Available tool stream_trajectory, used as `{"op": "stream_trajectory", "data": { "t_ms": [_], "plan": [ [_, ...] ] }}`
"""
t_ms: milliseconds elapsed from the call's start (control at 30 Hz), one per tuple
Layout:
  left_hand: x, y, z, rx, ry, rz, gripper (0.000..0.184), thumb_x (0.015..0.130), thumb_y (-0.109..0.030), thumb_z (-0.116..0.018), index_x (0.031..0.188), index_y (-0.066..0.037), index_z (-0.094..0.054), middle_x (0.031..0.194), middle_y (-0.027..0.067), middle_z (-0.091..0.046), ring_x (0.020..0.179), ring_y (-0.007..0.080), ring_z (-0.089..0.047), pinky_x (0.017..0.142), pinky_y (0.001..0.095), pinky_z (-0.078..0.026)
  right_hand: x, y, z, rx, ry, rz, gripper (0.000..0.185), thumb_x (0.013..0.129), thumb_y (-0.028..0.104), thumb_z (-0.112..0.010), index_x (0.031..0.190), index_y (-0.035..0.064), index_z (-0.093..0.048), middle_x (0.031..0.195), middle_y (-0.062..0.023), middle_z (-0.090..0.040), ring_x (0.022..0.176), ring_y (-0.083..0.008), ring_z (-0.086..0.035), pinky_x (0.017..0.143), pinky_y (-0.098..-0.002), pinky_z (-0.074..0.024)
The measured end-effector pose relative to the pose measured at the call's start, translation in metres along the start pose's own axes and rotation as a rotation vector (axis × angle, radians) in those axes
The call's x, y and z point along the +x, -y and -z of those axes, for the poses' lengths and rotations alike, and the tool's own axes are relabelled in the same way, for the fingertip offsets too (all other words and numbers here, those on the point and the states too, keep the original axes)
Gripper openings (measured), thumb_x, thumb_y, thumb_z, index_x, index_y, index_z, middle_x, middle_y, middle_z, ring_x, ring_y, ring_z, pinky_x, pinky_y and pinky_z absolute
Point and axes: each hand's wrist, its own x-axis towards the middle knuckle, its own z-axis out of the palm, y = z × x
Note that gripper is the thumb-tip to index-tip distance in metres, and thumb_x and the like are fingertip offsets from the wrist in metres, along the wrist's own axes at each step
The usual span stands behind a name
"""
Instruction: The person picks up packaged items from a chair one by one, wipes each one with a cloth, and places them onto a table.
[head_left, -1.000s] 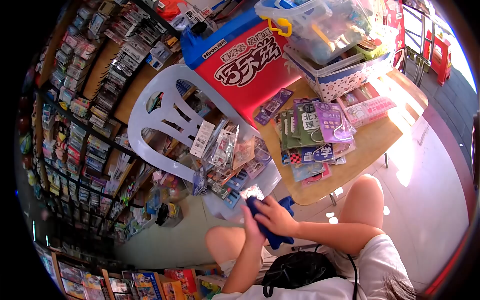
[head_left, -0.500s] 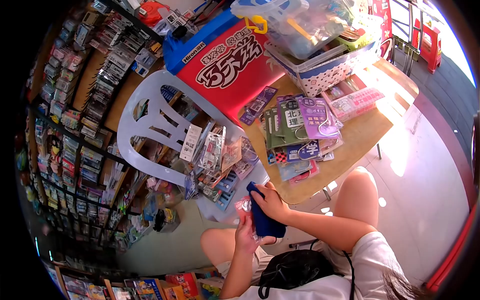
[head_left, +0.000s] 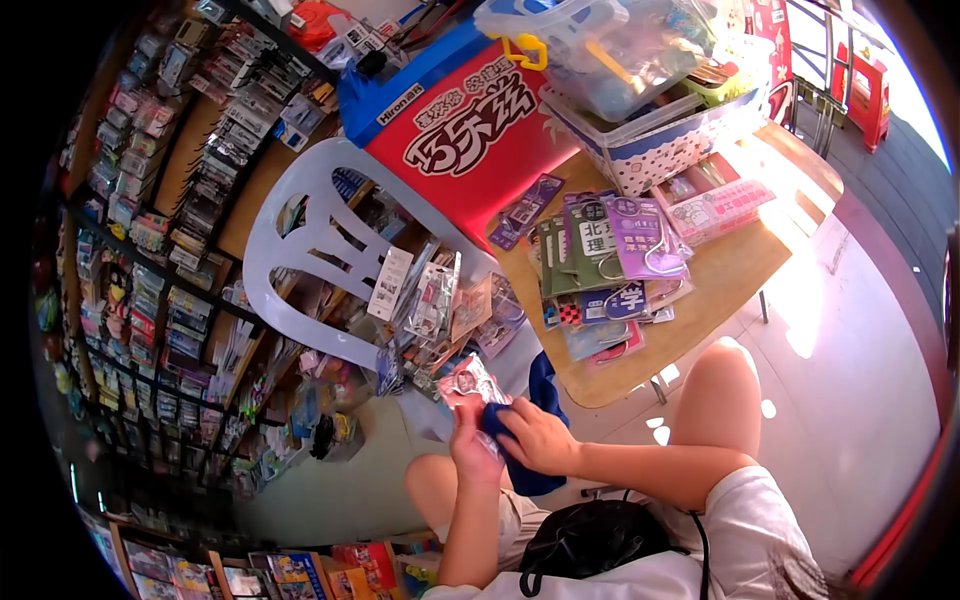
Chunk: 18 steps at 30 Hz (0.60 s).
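Observation:
My left hand (head_left: 474, 445) grips a small clear packet (head_left: 468, 382) with pink and silvery printing, its upper end sticking out above the fingers. Pressed against that packet is a dark blue cloth (head_left: 540, 478), bunched in my right hand (head_left: 537, 438), with folds hanging below and beyond the fingers. Both hands meet over my lap, between the chair and the table. The lower part of the packet is hidden by the cloth and fingers.
A wooden table (head_left: 600, 375) holds a pile of carded packets (head_left: 600, 240), a pink box (head_left: 720, 208) and a stacked plastic bin (head_left: 650, 150). A pale plastic chair (head_left: 300, 310) carries more packets. Beside it stands a red box (head_left: 470, 150); shelves (head_left: 180, 300) of goods line the left.
My right hand has shifted the blue cloth, which now bunches up and spreads past the fingers. More of the packet's printed top shows, and it sits slightly farther left and higher.

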Motion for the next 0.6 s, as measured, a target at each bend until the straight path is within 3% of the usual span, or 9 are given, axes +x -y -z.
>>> {"op": "stream_trajectory", "data": {
  "t_ms": [100, 267, 367, 433, 500, 533, 600],
  "plan": [
    [0.003, -0.022, -0.022, -0.151, 0.021, 0.048, 0.045, 0.096, -0.031, -0.039, 0.135, -0.010, -0.032, 0.130, 0.0128, -0.045, 0.116, 0.0285, -0.048, 0.097, 0.0458, -0.038, 0.009, -0.023, -0.003, -0.072, -0.070, -0.356, 0.024, 0.084, 0.018, -0.055, 0.103, 0.0046, -0.048, 0.095, -0.0176, -0.050, 0.085, -0.0367, -0.055, 0.069, -0.0439, -0.0468],
    [0.022, -0.047, -0.073, -0.036, 0.155, 0.022, 0.048, 0.096, -0.031, -0.037, 0.135, -0.004, -0.031, 0.133, 0.0140, -0.043, 0.120, 0.0295, -0.045, 0.099, 0.0470, -0.037, -0.010, -0.035, -0.024, -0.100, 0.175, -0.425, 0.028, 0.086, 0.026, -0.053, 0.104, 0.0047, -0.049, 0.094, -0.0196, -0.054, 0.084, -0.0389, -0.058, 0.071, -0.0442, -0.0488],
    [0.050, -0.051, -0.105, -0.142, 0.195, 0.129, 0.042, 0.096, -0.027, -0.038, 0.132, -0.005, -0.035, 0.130, 0.0124, -0.046, 0.118, 0.0280, -0.047, 0.098, 0.0469, -0.038, -0.011, -0.029, -0.016, -0.013, 0.210, -0.374, 0.030, 0.087, 0.027, -0.052, 0.106, 0.0044, -0.049, 0.097, -0.0203, -0.055, 0.086, -0.0388, -0.058, 0.072, -0.0457, -0.0480],
    [0.072, -0.050, -0.143, -0.026, 0.084, 0.175, 0.038, 0.096, -0.023, -0.038, 0.130, -0.006, -0.038, 0.127, 0.0116, -0.049, 0.115, 0.0269, -0.049, 0.098, 0.0463, -0.039, -0.009, -0.031, -0.011, -0.018, 0.236, -0.372, 0.033, 0.087, 0.027, -0.052, 0.109, 0.0031, -0.047, 0.100, -0.0214, -0.054, 0.087, -0.0399, -0.057, 0.073, -0.0460, -0.0476],
    [0.101, -0.043, -0.171, -0.039, 0.121, 0.238, 0.035, 0.096, -0.019, -0.036, 0.127, -0.003, -0.041, 0.122, 0.0133, -0.052, 0.112, 0.0275, -0.052, 0.097, 0.0452, -0.041, -0.007, -0.034, -0.008, -0.025, 0.252, -0.368, 0.035, 0.087, 0.027, -0.052, 0.111, 0.0023, -0.046, 0.101, -0.0221, -0.054, 0.087, -0.0405, -0.057, 0.073, -0.0462, -0.0473],
    [0.113, -0.039, -0.184, -0.007, 0.169, 0.310, 0.033, 0.097, -0.020, -0.035, 0.127, -0.007, -0.039, 0.123, 0.0112, -0.052, 0.111, 0.0261, -0.053, 0.095, 0.0455, -0.043, -0.006, -0.036, -0.008, -0.032, 0.252, -0.366, 0.035, 0.087, 0.027, -0.052, 0.111, 0.0022, -0.047, 0.101, -0.0222, -0.054, 0.086, -0.0406, -0.057, 0.073, -0.0463, -0.0473],
    [0.142, -0.020, -0.201, 0.075, 0.205, 0.307, 0.037, 0.095, -0.025, -0.043, 0.124, -0.003, -0.044, 0.119, 0.0126, -0.053, 0.105, 0.0253, -0.055, 0.094, 0.0424, -0.042, -0.005, -0.039, -0.007, -0.035, 0.244, -0.368, 0.035, 0.086, 0.027, -0.053, 0.110, 0.0021, -0.047, 0.101, -0.0223, -0.054, 0.086, -0.0406, -0.057, 0.073, -0.0465, -0.0472]
  ]
}}
